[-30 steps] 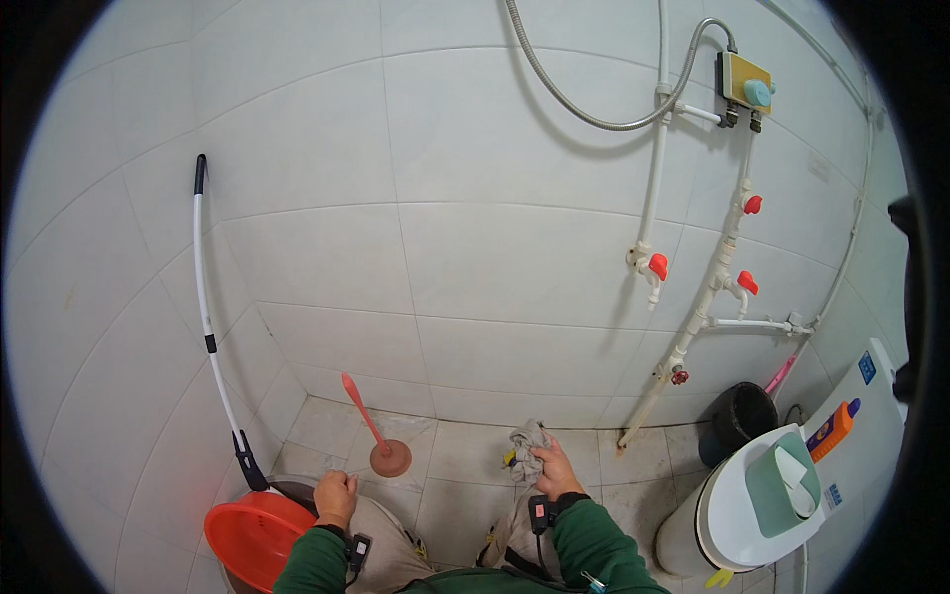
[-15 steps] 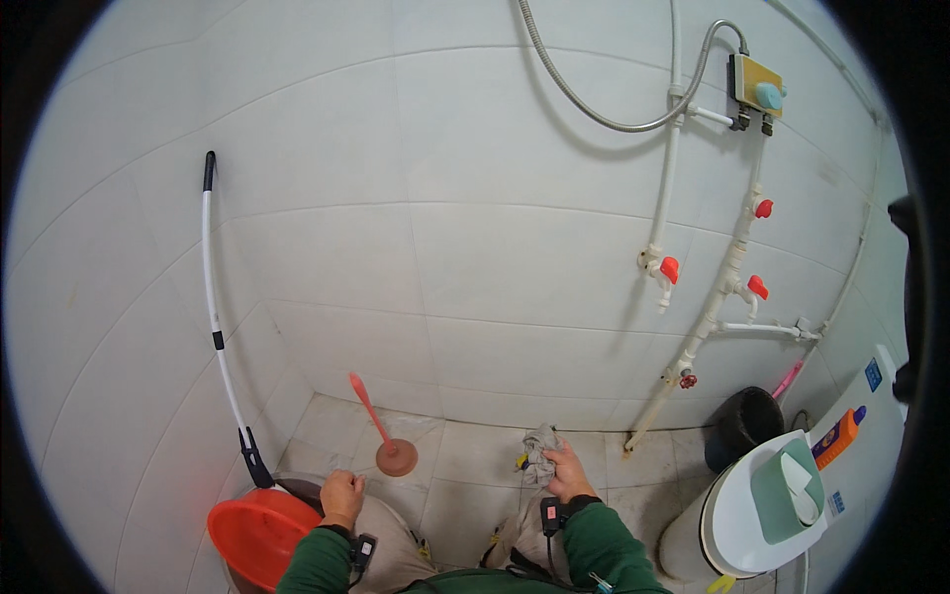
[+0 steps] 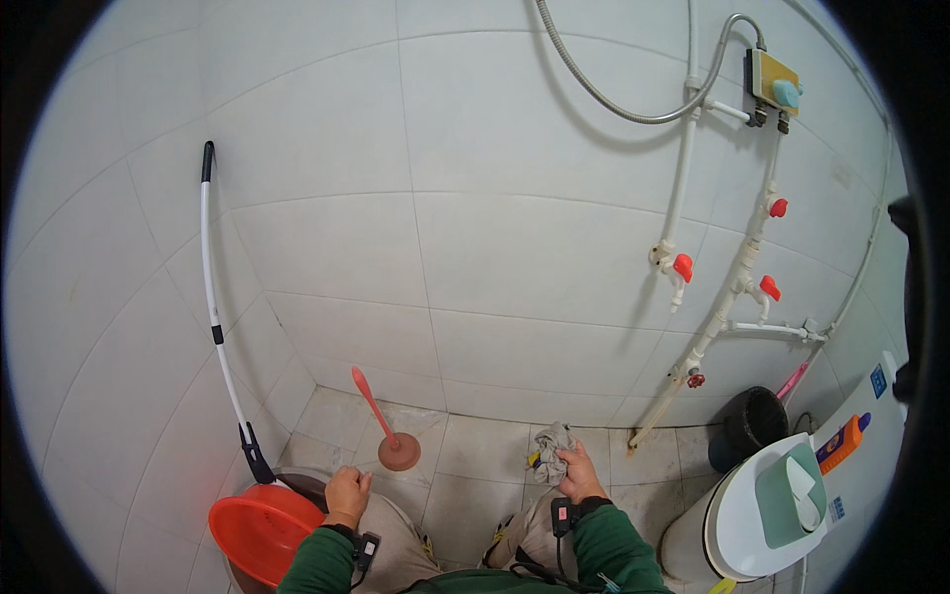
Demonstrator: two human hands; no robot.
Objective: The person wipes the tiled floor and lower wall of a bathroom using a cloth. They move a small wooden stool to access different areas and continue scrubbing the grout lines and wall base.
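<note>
Right hand (image 3: 579,473) clutches a crumpled grey cloth (image 3: 552,452), fingers closed around its lower part so that the soft, wrinkled bundle sticks up above the knuckles, with a small yellow bit showing at its left edge. The cloth sits low in the middle of the view, above the pale tiled floor (image 3: 475,465) and just in front of the person's right knee. Left hand (image 3: 346,493) rests on the left knee with fingers curled loosely, holding nothing. Both forearms wear dark green sleeves with a black band at each wrist.

Just beyond the left hand stands a plunger (image 3: 398,450) with a reddish-brown rubber cup flat on the floor and a slim pink handle leaning left. A glossy orange-red plastic basin (image 3: 259,530) lies beside the left knee. A long white pole with a black grip (image 3: 220,307) leans against the smooth white wall tiles (image 3: 475,247). At right, white plastic pipes with red valve handles (image 3: 732,297) run up the wall, a ribbed metal hose (image 3: 614,99) loops above, and a black bin (image 3: 747,426) stands near a round white lidded tub (image 3: 742,515).
</note>
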